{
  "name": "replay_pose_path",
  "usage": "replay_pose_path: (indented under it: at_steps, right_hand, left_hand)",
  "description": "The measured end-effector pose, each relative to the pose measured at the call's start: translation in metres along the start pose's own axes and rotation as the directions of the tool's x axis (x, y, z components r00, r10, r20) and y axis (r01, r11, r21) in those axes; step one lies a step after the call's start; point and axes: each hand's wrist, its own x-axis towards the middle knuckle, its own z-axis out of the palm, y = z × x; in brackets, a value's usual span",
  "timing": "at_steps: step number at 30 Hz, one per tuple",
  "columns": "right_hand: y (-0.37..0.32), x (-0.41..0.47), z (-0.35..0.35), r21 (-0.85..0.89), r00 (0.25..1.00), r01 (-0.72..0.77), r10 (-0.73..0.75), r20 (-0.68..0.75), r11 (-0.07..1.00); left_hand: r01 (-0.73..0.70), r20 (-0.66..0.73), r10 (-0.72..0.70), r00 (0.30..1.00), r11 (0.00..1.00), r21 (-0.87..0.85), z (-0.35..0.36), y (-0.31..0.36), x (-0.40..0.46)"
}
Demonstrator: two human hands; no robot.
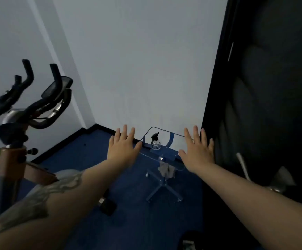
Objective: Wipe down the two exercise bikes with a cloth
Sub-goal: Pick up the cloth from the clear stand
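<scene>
— What's the biggest thing in front of you?

— The exercise bike (25, 112), at the left of my view, standing on the blue floor (132, 222). I see only this one; a second bike isn't in shot. I judge it heavy and rigid, so it will stay put under a wipe. Its handlebars (29, 83) curve a lot, so I'd expect the cloth to have to wrap round them.

— And the cloth?

— The grey cloth (166, 169) hangs over the near edge of a small glass table (147, 131) on a blue wheeled base, by the wall. It looks soft, light and limp, bunched where it drapes. I'd pinch it at the bunch on the table's edge and lift. I'd be careful there: the top is glass and the table is on castors, so I judge it could roll if pushed.

— Anything else on the table?

— A clear spray bottle (155, 142) with a black trigger, near the far edge, apart from the cloth.

— Your hands?

— Both empty, palms down, fingers spread. My left hand (124, 147) is held out over the table's left edge, my right hand (197, 150) over its right edge. The cloth lies between them, lower in my view, nearer the right wrist, touching neither.
</scene>
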Motion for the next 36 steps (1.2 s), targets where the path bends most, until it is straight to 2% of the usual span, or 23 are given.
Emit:
replay_pose_path:
  at_steps: [3, 9, 14, 21, 24, 27, 33, 36]
  right_hand:
    - [-0.003, 0.028, 0.026, -0.043, 0.998, 0.000, 0.003, 0.066, 0.999]
    - [-0.007, 0.069, 0.082, -0.047, 0.974, -0.033, 0.042, 0.223, 0.998]
    - [-0.010, 0.113, 0.127, -0.046, 0.940, -0.112, 0.121, 0.318, 0.993]
    - [-0.004, 0.151, 0.193, -0.072, 0.818, -0.291, 0.287, 0.499, 0.954]
    - [-0.005, 0.152, 0.220, -0.055, 0.731, -0.373, 0.330, 0.597, 0.926]
    - [-0.001, 0.152, 0.247, -0.059, 0.662, -0.385, 0.320, 0.678, 0.921]
    - [0.014, 0.194, 0.300, 0.050, 0.676, -0.368, 0.230, 0.701, 0.929]
    - [0.011, 0.203, 0.322, 0.066, 0.647, -0.379, 0.214, 0.732, 0.923]
  left_hand:
    - [0.030, 0.008, -0.031, 0.999, 0.999, 0.021, 0.019, -0.012, 0.033]
    - [0.007, 0.176, -0.012, 0.984, 1.000, 0.026, 0.079, -0.031, 0.080]
    - [-0.022, 0.325, 0.020, 0.945, 1.000, 0.004, 0.136, -0.044, 0.139]
    - [-0.106, 0.521, 0.091, 0.849, 0.994, -0.001, 0.210, -0.066, 0.200]
    - [-0.115, 0.617, 0.066, 0.784, 0.993, 0.040, 0.241, -0.078, 0.213]
    - [-0.126, 0.698, 0.052, 0.715, 0.990, 0.055, 0.268, -0.078, 0.209]
    - [-0.075, 0.696, 0.036, 0.717, 0.997, 0.027, 0.318, -0.063, 0.232]
    - [-0.033, 0.723, 0.020, 0.690, 0.999, 0.004, 0.338, -0.061, 0.229]
